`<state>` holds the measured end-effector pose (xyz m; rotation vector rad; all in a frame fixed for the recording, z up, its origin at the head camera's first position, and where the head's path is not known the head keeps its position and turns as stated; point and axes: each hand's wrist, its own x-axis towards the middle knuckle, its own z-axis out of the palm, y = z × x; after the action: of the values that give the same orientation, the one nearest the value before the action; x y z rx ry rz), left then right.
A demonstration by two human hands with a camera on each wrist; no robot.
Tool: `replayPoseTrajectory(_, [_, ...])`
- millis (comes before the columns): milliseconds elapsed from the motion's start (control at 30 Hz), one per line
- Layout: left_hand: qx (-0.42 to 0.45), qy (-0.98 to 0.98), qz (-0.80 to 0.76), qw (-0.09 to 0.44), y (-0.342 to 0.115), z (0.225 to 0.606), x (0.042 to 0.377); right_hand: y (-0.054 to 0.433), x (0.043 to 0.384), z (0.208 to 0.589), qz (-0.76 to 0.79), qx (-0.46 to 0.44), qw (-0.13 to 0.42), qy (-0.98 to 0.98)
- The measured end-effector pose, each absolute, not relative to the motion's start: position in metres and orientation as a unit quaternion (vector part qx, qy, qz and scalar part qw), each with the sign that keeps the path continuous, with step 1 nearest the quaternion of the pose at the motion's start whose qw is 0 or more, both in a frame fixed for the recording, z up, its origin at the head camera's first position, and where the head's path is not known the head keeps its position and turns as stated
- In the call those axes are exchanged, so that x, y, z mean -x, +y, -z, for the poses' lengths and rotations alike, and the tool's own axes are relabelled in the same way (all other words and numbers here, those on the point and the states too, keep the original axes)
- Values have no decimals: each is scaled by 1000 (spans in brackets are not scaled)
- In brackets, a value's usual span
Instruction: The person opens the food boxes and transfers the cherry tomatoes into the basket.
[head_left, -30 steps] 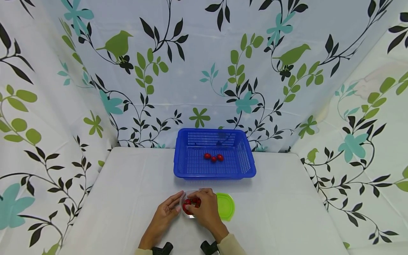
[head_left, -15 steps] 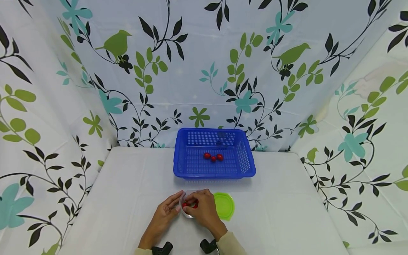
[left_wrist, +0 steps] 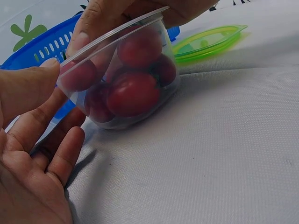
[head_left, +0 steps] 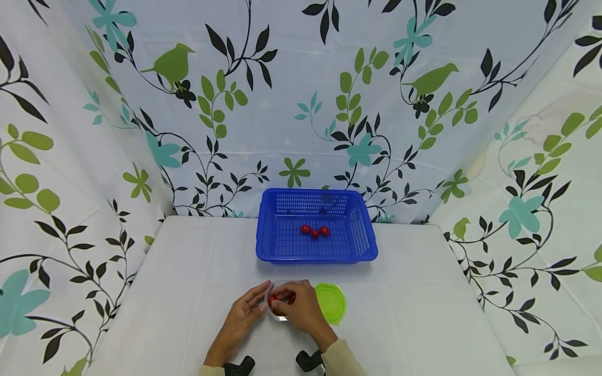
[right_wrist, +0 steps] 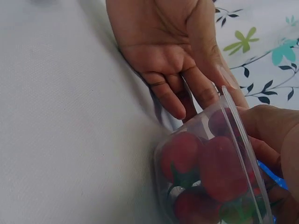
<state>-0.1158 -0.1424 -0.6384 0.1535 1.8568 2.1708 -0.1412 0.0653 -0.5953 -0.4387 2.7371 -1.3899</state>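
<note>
A clear plastic container of red cherry tomatoes, some with green stems, is on the white cloth, tilted in the left wrist view. My left hand holds its left side, thumb near the rim and the other fingers along the wall. From the right, my right hand reaches over the rim, thumb and fingertips down inside, pinching a cherry tomato near the left wall. That hand hides part of the container in the head view. Beside it lies a bright green lid.
Behind the container stands a blue perforated basket with three cherry tomatoes in its middle. A patterned curtain with leaves and birds rises behind and at both sides of the cloth-covered table.
My right fingers shift slightly among the tomatoes inside the container. The left hand, basket and lid stay where they were.
</note>
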Motion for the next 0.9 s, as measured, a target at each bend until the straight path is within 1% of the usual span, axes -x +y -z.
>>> replayPoseTrajectory(300, [-60,645,-748,143,-144,640,118,65,144,598,454,146,24,879])
replayPoseTrajectory(533, [-34,643,-751,144,-142,639,116,68,144,600,450,157,8,879])
replayPoseTrajectory(667, [-32,648,-746,148,-141,638,116,71,144,599,453,148,0,879])
replayPoseTrajectory(900, [-29,649,-746,149,-141,636,116,76,144,590,453,117,6,884])
